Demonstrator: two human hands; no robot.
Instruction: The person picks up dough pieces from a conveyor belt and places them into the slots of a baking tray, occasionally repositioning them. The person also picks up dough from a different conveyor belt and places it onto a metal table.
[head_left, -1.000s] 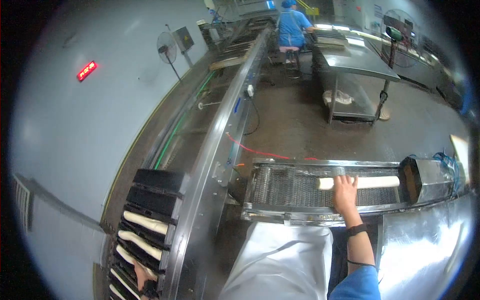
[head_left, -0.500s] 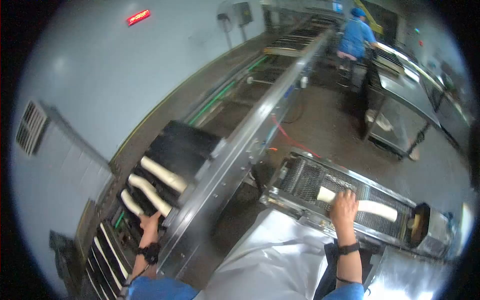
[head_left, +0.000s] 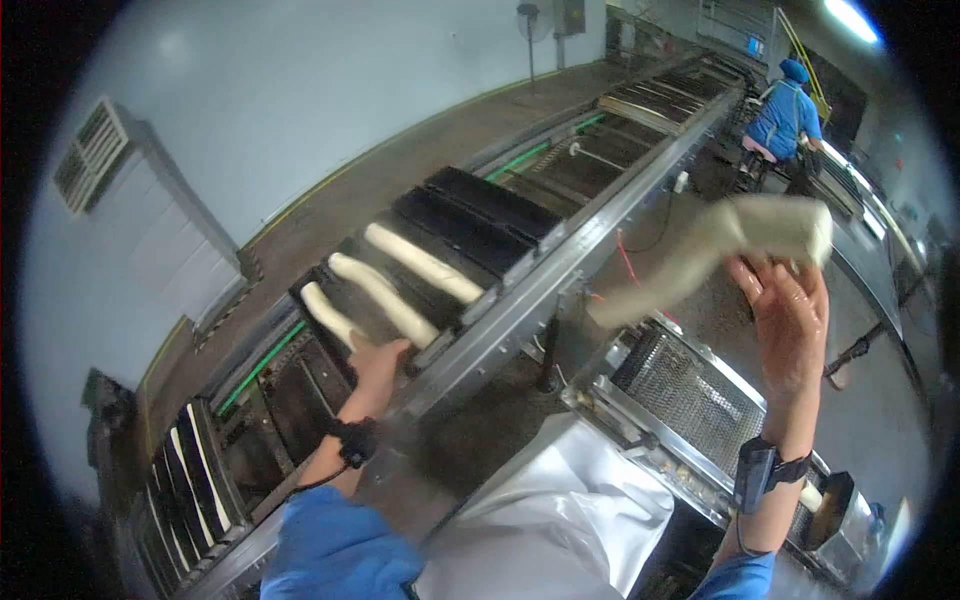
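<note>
In my right hand (head_left: 790, 315), raised over the mesh conveyor, is a thick pale dough strip (head_left: 775, 225). The strip bends over my fingers, and its long end hangs to the left, smeared by motion. My left hand (head_left: 375, 365) rests at the near end of another dough strip (head_left: 328, 312), which lies in a dark trough tray. Its thumb sticks out to the side, and its fingertips are partly hidden. Beside that strip lie a second dough strip (head_left: 380, 295) and a third dough strip (head_left: 425, 263), side by side in the grooves.
Dark trays (head_left: 475, 215) sit farther up the line, behind a long metal rail (head_left: 560, 265). The short mesh conveyor (head_left: 685, 385) stands in front of me. More trays with thin pale strips (head_left: 185, 480) are at lower left. A co-worker in blue (head_left: 785, 125) stands at the far right.
My right hand has lifted the dough strip off the mesh conveyor, up and to the right. My left hand stays at the same dough strip. The view has shifted, showing more of the tray line.
</note>
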